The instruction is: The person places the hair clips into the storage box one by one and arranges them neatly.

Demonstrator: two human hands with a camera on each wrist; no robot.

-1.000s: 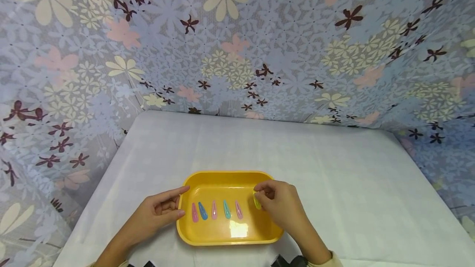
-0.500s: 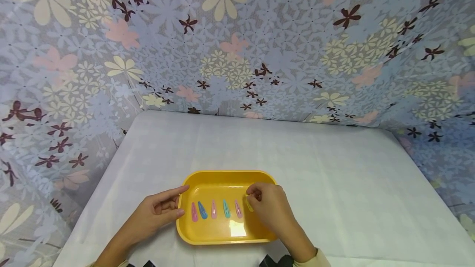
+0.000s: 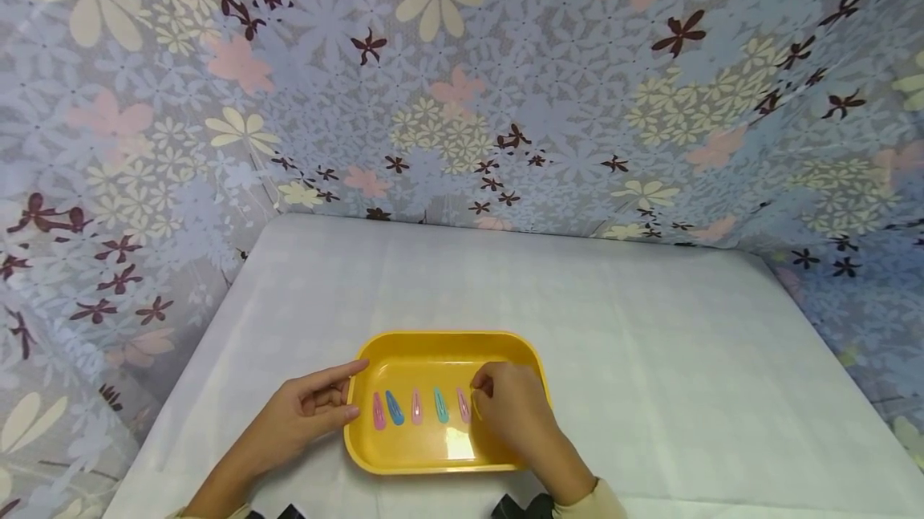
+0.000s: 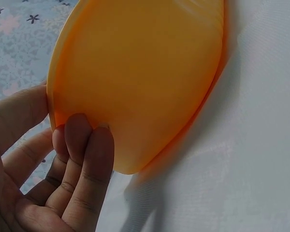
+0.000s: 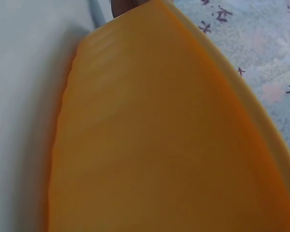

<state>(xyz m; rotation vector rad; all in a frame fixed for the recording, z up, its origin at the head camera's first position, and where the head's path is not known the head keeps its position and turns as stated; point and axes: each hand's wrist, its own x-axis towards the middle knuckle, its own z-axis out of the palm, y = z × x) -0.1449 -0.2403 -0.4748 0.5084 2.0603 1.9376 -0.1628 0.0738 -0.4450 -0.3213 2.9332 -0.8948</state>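
A yellow tray (image 3: 404,451) holds a row of snap hair clips: a pink clip (image 3: 378,411), a blue clip (image 3: 394,408), a pale pink clip (image 3: 416,407), a teal clip (image 3: 441,406) and another pink clip (image 3: 464,406). Beside the last one, my right hand (image 3: 514,411) pinches a yellow clip (image 3: 475,405), mostly hidden by the fingers. My left hand (image 3: 306,408) grips the tray's left end; in the left wrist view its fingers (image 4: 96,169) lie against the tray's outer wall (image 4: 145,82). In the right wrist view the tray wall (image 5: 150,135) hides my right hand.
The tray stands near the front of a table covered in white cloth (image 3: 650,358). A flowered curtain (image 3: 462,86) hangs behind the table and along its sides. Dark wrist mounts (image 3: 523,506) show at the bottom edge.
My right hand has moved left across the tray with the yellow clip, from the right side to beside the last pink clip. My left hand keeps its place at the tray's left end.
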